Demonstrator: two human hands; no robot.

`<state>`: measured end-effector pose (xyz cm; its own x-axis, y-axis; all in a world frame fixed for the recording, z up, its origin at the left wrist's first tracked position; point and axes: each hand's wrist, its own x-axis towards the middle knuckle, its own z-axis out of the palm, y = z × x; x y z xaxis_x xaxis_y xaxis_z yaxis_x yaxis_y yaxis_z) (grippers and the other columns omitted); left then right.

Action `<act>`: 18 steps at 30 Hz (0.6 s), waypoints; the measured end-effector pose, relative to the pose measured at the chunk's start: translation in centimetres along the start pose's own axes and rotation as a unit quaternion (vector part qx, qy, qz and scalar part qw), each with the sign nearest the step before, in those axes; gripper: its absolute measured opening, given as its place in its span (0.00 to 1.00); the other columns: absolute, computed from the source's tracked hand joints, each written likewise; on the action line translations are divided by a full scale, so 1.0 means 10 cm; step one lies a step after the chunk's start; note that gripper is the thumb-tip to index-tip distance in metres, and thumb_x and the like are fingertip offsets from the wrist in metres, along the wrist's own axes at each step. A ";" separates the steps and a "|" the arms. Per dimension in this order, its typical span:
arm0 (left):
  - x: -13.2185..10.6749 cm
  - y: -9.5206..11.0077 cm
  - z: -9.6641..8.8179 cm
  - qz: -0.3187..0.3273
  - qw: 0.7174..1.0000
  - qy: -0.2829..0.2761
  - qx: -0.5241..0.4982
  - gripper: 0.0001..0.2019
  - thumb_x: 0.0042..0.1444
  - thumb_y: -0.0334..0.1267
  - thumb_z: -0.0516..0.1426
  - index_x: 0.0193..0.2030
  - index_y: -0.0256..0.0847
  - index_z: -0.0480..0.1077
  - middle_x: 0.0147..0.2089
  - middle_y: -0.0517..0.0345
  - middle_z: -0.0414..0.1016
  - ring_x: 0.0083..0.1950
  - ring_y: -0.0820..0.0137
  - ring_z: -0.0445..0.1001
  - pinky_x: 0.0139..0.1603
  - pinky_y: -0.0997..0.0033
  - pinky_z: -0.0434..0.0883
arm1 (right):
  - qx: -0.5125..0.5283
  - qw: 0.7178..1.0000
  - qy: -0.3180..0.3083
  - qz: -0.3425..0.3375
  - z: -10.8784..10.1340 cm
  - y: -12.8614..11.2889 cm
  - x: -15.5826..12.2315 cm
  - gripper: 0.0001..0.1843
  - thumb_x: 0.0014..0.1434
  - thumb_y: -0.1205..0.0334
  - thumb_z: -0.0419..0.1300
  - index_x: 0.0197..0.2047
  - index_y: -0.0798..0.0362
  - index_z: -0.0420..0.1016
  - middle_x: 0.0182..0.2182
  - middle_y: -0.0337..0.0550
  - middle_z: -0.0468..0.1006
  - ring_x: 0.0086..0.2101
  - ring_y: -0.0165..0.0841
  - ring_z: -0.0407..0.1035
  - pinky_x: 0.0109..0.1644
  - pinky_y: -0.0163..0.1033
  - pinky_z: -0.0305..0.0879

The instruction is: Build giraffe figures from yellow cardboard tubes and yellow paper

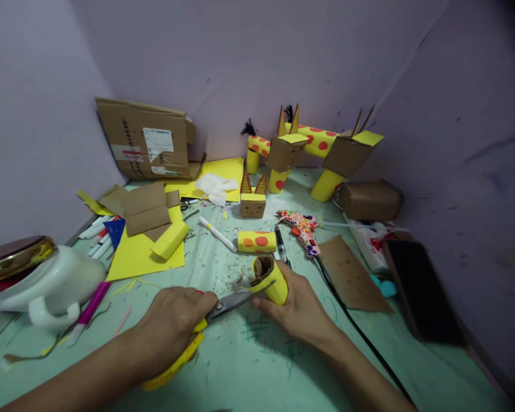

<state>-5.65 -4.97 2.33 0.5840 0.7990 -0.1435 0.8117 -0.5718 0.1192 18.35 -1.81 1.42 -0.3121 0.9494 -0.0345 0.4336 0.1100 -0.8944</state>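
Note:
My left hand (171, 320) is closed around the handles of a pair of scissors (234, 303), whose blades point right. In my right hand (298, 300) is a cardboard tube (274, 286) wrapped in yellow paper, its open end tilted up. The blades lie across the near side of the tube; whether they touch it I cannot tell. A yellow strip (175, 366) curves below my left hand. Just beyond the tube lies a yellow roll with orange spots (256, 241), and behind it a small cardboard head (253, 205) with pointed ears.
Two spotted tube animals with box heads (285, 151) (352, 151) stand at the back. A cardboard box (146, 140) leans at the wall. Left are a white mug (72, 274) and yellow paper (146, 260). Right are a patterned glue gun (302, 226), its cord, and a phone (424, 292).

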 end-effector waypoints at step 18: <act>0.08 0.21 -0.22 -0.051 0.990 -0.118 0.053 0.17 0.56 0.22 0.45 0.44 0.41 0.68 0.39 0.51 0.76 0.39 0.57 0.74 0.39 0.55 0.69 | -0.009 0.999 0.010 0.048 0.12 0.04 0.01 0.14 0.40 0.70 0.55 0.35 0.52 0.65 0.27 0.37 0.74 0.26 0.32 0.66 0.29 0.34 0.62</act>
<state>-3.50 -5.08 4.66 0.4756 0.7952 -0.3761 0.8560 -0.5169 -0.0103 17.43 -2.04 0.55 -0.2509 0.9616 -0.1109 0.4768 0.0231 -0.8787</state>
